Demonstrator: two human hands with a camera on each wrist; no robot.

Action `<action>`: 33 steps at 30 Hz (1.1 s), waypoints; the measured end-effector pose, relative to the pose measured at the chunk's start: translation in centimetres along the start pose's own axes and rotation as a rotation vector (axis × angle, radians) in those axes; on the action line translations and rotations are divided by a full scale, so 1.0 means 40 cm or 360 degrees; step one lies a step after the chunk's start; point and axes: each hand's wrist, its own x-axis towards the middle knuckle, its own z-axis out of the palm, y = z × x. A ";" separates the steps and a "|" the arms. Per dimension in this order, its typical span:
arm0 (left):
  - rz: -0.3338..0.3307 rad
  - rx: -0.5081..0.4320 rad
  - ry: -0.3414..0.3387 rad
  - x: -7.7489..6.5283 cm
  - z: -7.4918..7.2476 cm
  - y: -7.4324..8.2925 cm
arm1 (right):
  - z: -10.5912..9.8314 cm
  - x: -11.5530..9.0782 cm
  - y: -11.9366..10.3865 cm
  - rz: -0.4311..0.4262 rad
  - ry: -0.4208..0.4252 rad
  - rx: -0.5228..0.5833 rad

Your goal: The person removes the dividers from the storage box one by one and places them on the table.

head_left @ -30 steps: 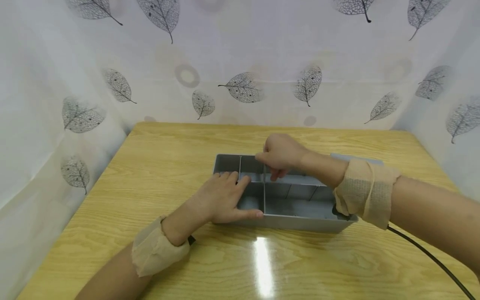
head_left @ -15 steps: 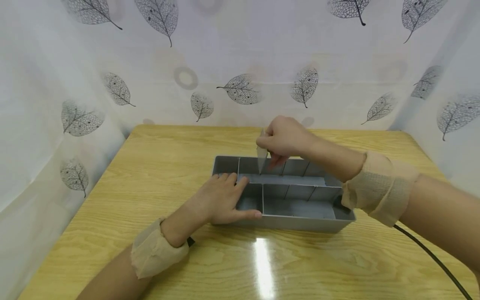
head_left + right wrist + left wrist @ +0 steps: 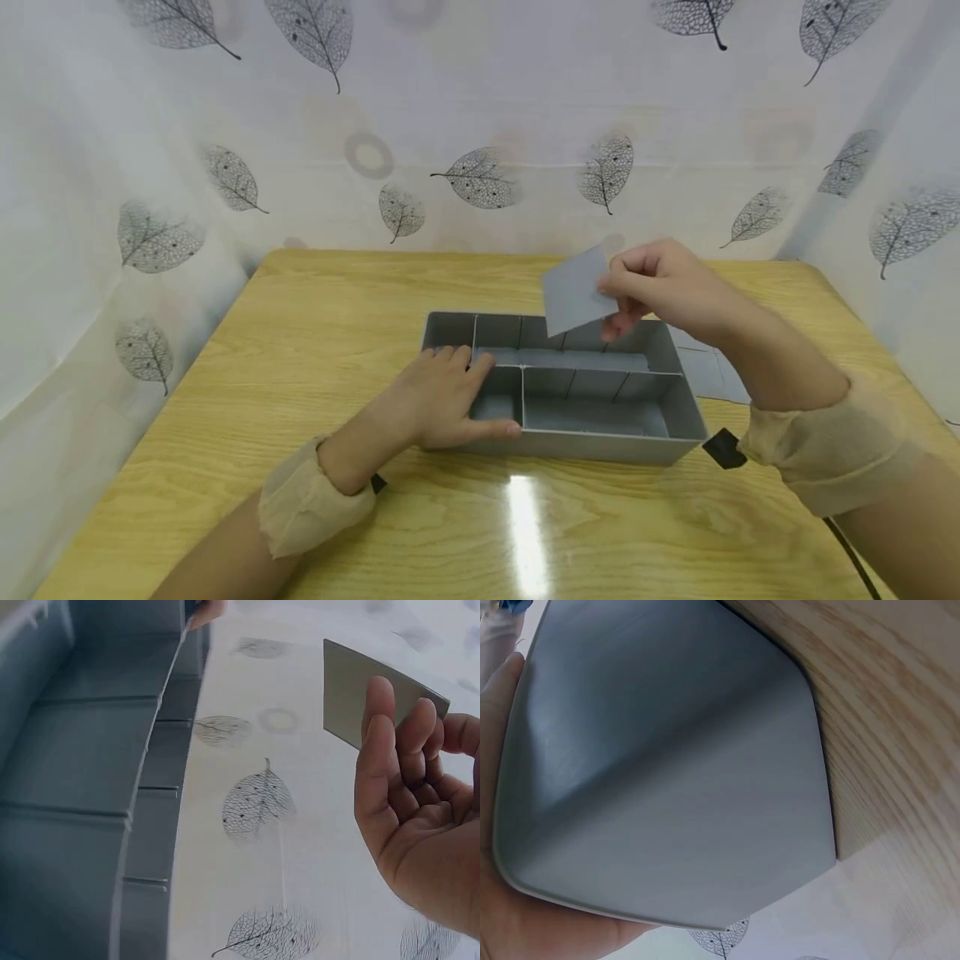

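Observation:
A long grey divided organizer box (image 3: 592, 447) sits on the table, with thin partitions standing inside it. My right hand (image 3: 667, 287) pinches a flat grey divider plate (image 3: 576, 292) at its edge, above the box's back row. In the right wrist view the plate (image 3: 349, 701) is tilted, with the fingers behind and across its lower edge. My left hand (image 3: 450, 396) lies spread over the box's left end, its thumb along the front rim and its fingertips at the lengthwise middle wall. From the left wrist view, that hand (image 3: 547, 926) lies along the rim of the box's end wall (image 3: 697, 825).
More flat grey plates (image 3: 708, 371) lie on the wooden table (image 3: 337, 308) right of the box, partly hidden by the right arm. A leaf-printed curtain (image 3: 525, 100) hangs behind the table. A black cable (image 3: 851, 558) trails from the right wrist.
My right hand has lifted the divider plate up out of the box's back row and carried it to the right, turning its flat face into view. The left hand keeps its place.

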 end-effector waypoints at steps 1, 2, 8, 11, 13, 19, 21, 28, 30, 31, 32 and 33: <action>-0.0002 -0.0002 -0.0004 -0.001 0.000 0.000 | -0.003 -0.014 0.012 -0.0037 -0.0002 0.0039; -0.0004 -0.0004 -0.0003 -0.001 0.001 0.000 | -0.005 -0.027 0.024 -0.0071 0.0000 0.0055; 0.0001 -0.0010 0.0021 0.001 0.006 0.000 | -0.017 -0.106 0.091 -0.0135 0.0103 0.0024; 0.0016 -0.0009 0.0034 0.005 0.009 -0.001 | -0.038 -0.143 0.118 -0.0155 0.0162 0.0000; 0.0020 -0.0015 0.0042 0.007 0.010 -0.004 | -0.055 -0.162 0.131 -0.0162 0.0218 -0.0022; 0.0005 -0.0012 0.0043 0.007 0.011 -0.013 | -0.106 -0.193 0.143 -0.0211 0.0346 -0.0022; 0.0010 -0.0016 0.0046 0.009 0.012 -0.015 | -0.122 -0.206 0.144 -0.0203 0.0423 -0.0095; 0.0025 -0.0028 0.0068 0.009 0.011 -0.015 | -0.188 -0.258 0.165 0.0149 0.0837 -0.0701; 0.0030 -0.0028 0.0070 0.009 0.010 -0.015 | -0.211 -0.270 0.181 0.0315 0.0899 -0.0976; 0.0031 -0.0027 0.0067 0.009 0.010 -0.015 | -0.223 -0.274 0.191 0.0394 0.0904 -0.1090; 0.0031 -0.0028 0.0068 0.009 0.010 -0.016 | -0.236 -0.279 0.203 0.0462 0.0895 -0.1182; 0.0033 -0.0029 0.0069 0.008 0.010 -0.016 | -0.249 -0.284 0.216 0.0530 0.0867 -0.1246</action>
